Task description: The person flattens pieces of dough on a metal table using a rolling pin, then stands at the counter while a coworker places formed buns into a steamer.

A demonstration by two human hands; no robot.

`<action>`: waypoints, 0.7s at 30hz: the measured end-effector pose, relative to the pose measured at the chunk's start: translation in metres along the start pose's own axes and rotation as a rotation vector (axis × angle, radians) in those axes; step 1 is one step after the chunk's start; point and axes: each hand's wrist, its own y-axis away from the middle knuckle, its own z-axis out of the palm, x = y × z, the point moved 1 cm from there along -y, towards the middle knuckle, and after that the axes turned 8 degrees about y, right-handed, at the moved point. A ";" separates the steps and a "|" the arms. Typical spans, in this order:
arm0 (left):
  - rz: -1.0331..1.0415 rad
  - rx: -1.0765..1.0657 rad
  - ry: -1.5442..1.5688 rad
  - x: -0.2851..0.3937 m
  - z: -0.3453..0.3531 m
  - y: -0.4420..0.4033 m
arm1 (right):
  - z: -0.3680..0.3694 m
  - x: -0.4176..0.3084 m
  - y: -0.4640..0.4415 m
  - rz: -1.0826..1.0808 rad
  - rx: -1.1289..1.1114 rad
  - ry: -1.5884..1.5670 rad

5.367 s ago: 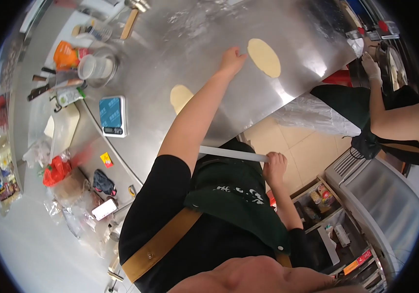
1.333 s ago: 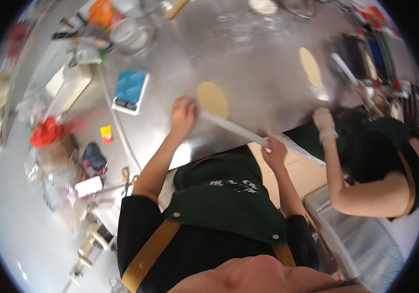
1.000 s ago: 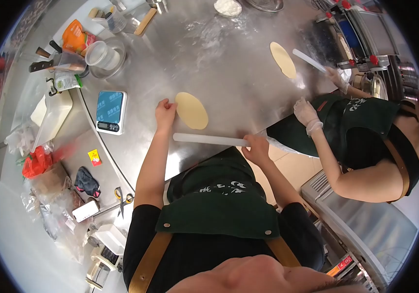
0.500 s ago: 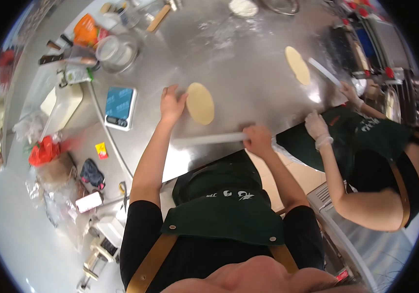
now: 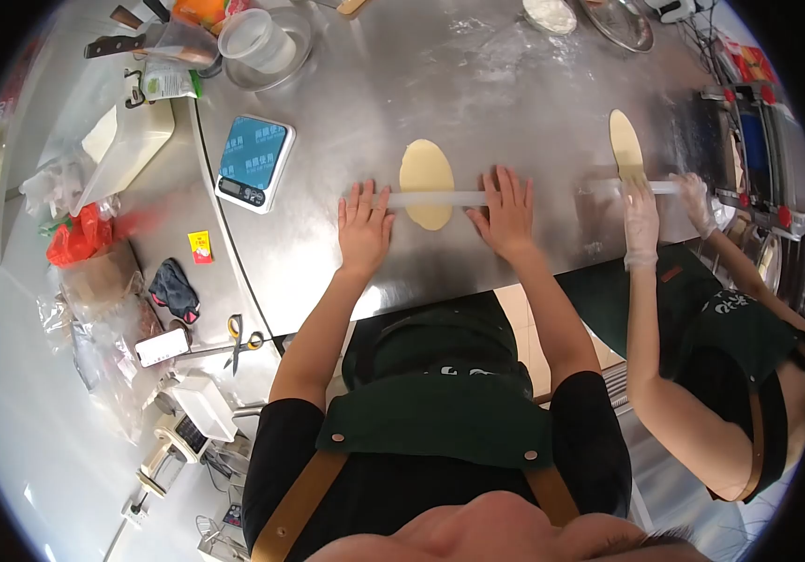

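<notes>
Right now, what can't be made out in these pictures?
In the head view:
Rod: stretches hidden under the left hand and right hand.
Yellow packet: small print too tiny to read.
Orange bag: cut off by the top edge.
Phone: screen contents too small.

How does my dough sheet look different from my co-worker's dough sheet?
Your dough sheet looks like a broader oval; your co-worker's dough sheet appears narrower, perhaps from the viewing angle. A rolling pin crosses yours, with dough visible either side; a gloved hand is at the near end of your co-worker's. Both are pale, flat and on the metal table.
</notes>
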 end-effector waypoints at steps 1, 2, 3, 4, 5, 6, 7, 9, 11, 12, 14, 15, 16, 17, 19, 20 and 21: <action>0.000 0.008 0.006 0.001 0.000 -0.001 | 0.002 -0.005 0.001 0.050 -0.014 0.027; -0.017 0.001 -0.025 0.000 0.002 -0.006 | 0.006 -0.006 -0.006 0.073 0.019 0.047; -0.033 -0.005 -0.056 0.001 0.000 -0.021 | 0.009 -0.005 -0.022 0.095 0.053 0.068; -0.047 -0.009 -0.087 -0.001 -0.001 -0.039 | 0.012 -0.002 -0.041 0.117 0.089 0.090; -0.056 0.022 -0.108 -0.005 0.000 -0.056 | 0.012 0.001 -0.063 0.108 0.147 0.111; -0.063 0.055 -0.129 -0.010 0.002 -0.075 | 0.011 0.006 -0.087 0.100 0.207 0.133; -0.068 0.088 -0.150 -0.016 0.004 -0.094 | 0.011 0.010 -0.107 0.107 0.229 0.163; -0.067 0.166 -0.135 -0.029 0.008 -0.126 | 0.017 0.017 -0.143 0.115 0.277 0.218; -0.064 0.210 -0.133 -0.039 0.010 -0.151 | 0.032 0.025 -0.169 0.091 0.397 0.226; -0.063 0.214 -0.135 -0.043 0.010 -0.161 | 0.036 0.028 -0.179 0.078 0.458 0.230; -0.066 0.222 -0.139 -0.048 0.011 -0.175 | 0.043 0.032 -0.194 0.077 0.486 0.244; -0.068 0.225 -0.141 -0.051 0.012 -0.180 | 0.046 0.033 -0.198 0.078 0.502 0.252; -0.068 0.228 -0.142 -0.053 0.014 -0.184 | 0.048 0.034 -0.201 0.088 0.483 0.248; -0.076 0.229 -0.135 -0.055 0.015 -0.187 | 0.050 0.036 -0.204 0.096 0.464 0.246; -0.093 0.231 -0.119 -0.057 0.016 -0.190 | 0.053 0.039 -0.207 0.104 0.442 0.241; -0.102 0.223 -0.113 -0.057 0.016 -0.187 | 0.054 0.040 -0.208 0.104 0.438 0.239; -0.109 0.215 -0.108 -0.054 0.015 -0.183 | 0.054 0.040 -0.207 0.106 0.436 0.237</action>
